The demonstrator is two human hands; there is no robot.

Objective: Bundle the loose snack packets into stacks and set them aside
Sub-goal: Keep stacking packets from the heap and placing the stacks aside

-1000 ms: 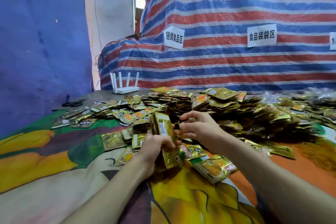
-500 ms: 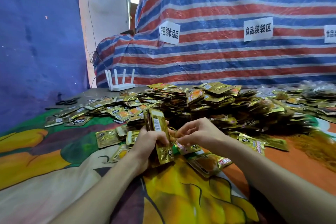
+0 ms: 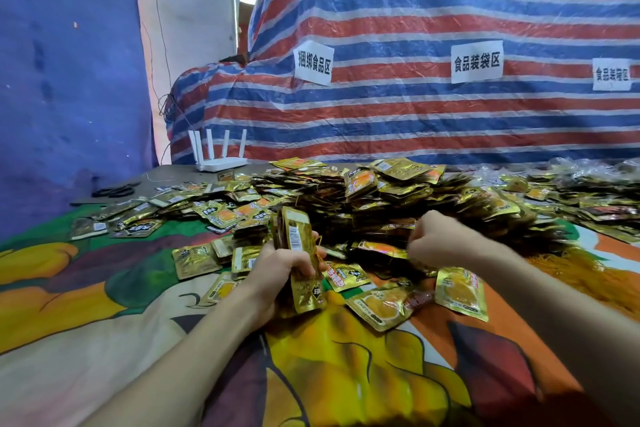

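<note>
My left hand (image 3: 277, 270) grips an upright stack of gold snack packets (image 3: 298, 239) just above the printed cloth (image 3: 346, 374). A thin yellow band (image 3: 320, 248) shows at the stack's right edge. To the right of the stack, my right hand (image 3: 436, 239) is curled into a fist; I cannot make out anything in it. Behind both hands spreads a big heap of loose gold packets (image 3: 398, 198). Single packets (image 3: 460, 293) lie on the cloth near my right forearm.
A white router (image 3: 221, 159) and black scissors (image 3: 114, 191) sit at the table's far left. A tangle of yellow bands (image 3: 595, 274) lies at the right. A striped tarp (image 3: 415, 114) with paper signs closes the back, and a blue wall (image 3: 69, 80) stands at the left.
My right hand has pulled away from the stack to the right and closed into a fist. The left hand keeps holding the stack in about the same place.
</note>
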